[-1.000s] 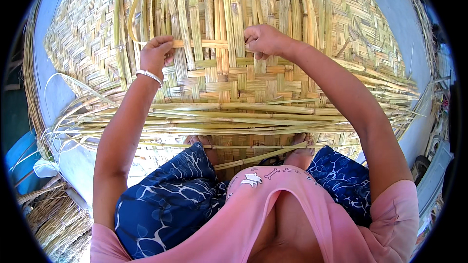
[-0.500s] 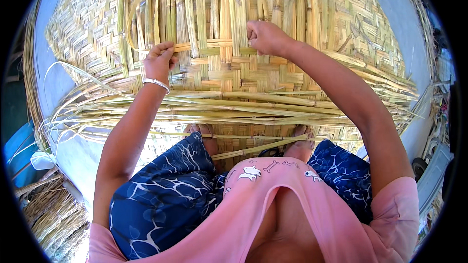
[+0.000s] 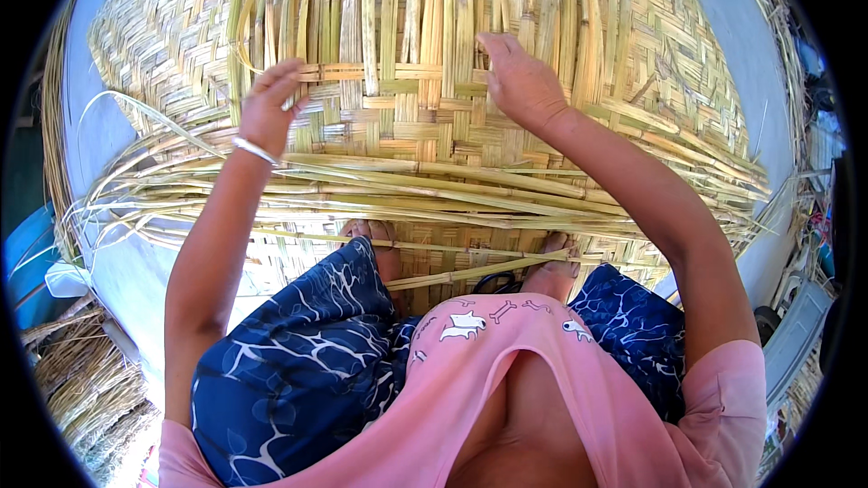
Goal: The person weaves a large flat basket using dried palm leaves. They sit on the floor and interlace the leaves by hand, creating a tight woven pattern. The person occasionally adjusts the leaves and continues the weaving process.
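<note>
A band of flat, yellow-green split-stalk strips is being woven into a mat (image 3: 411,126) in front of me. My left hand (image 3: 268,108) is at the left end of a crosswise strip (image 3: 334,72), its fingertips beside it and its thumb apart. At the strip's right side, my right hand (image 3: 526,81) hovers over the lengthwise strips (image 3: 461,9). One of its fingers points away from me, and the others are partly hidden. Nothing shows in either hand. A thin loop of strip (image 3: 242,50) curves just beyond my left fingers.
Loose long strips (image 3: 434,190) lie in a bundle across the mat, between the weave and my feet (image 3: 556,267). Finished herringbone matting (image 3: 167,27) extends to both sides. Dry stalks (image 3: 86,380) are heaped at lower left, near a blue object (image 3: 32,258).
My left hand has moved slightly left and away from me, its pinch on the strip loosened. My right hand has shifted right, and its fist has opened out.
</note>
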{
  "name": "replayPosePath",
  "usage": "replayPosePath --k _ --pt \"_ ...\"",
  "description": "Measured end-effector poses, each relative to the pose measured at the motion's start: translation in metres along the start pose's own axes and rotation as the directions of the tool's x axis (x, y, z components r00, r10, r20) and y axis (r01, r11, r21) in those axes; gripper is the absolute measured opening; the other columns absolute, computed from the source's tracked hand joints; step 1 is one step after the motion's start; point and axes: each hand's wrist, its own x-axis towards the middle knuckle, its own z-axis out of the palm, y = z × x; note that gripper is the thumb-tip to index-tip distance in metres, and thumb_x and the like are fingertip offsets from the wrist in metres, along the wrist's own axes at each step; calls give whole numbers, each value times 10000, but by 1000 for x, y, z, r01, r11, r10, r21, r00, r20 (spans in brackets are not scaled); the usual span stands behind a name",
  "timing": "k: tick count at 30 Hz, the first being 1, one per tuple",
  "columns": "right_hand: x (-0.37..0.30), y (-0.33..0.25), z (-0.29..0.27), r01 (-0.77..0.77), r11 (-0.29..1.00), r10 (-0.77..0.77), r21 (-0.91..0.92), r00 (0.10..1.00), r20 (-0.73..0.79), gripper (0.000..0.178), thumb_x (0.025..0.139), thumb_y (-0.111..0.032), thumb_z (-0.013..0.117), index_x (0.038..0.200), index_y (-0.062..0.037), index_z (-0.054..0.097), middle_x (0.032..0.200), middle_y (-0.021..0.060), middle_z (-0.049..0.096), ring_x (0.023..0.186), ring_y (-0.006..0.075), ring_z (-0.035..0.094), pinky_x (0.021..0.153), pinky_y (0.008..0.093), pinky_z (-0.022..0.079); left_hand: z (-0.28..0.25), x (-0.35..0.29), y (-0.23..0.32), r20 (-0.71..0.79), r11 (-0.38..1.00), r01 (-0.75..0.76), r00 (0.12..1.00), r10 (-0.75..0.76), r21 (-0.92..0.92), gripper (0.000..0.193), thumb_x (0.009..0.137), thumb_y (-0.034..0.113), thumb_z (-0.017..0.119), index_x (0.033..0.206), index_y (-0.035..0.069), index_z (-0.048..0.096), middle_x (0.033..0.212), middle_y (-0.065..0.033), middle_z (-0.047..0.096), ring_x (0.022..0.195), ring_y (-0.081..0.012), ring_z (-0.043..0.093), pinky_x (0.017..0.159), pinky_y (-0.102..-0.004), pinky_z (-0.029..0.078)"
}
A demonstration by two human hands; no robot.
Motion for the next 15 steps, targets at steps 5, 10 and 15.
replayPosePath --k 5,10,15 --pt "4 -8 4 363 821 -299 -442 931 208 545 804 -47 523 1325 -135 388 1004 118 543 888 258 577 706 355 486 -53 10 52 284 825 68 952 114 -561 311 863 184 539 1149 60 525 1150 -141 563 1133 -246 493 992 -477 358" --pt "13 -35 7 403 729 -231 -554 906 355 565 825 -75 503 1366 -130 349 1005 124 552 860 234 573 684 337 475 -60 26 60 471 947 145 882 8 -288 449 910 372 508 1202 32 487 736 -20 506 697 -126 522 723 -315 447" --pt "14 -37 19 430 660 -208 -615 892 400 555 836 -81 504 1366 -73 336 968 125 570 827 237 586 677 336 475 -66 37 62 61 990 99 993 -105 104 246 816 259 683 786 120 483 539 69 360 430 -73 407 418 -228 381"
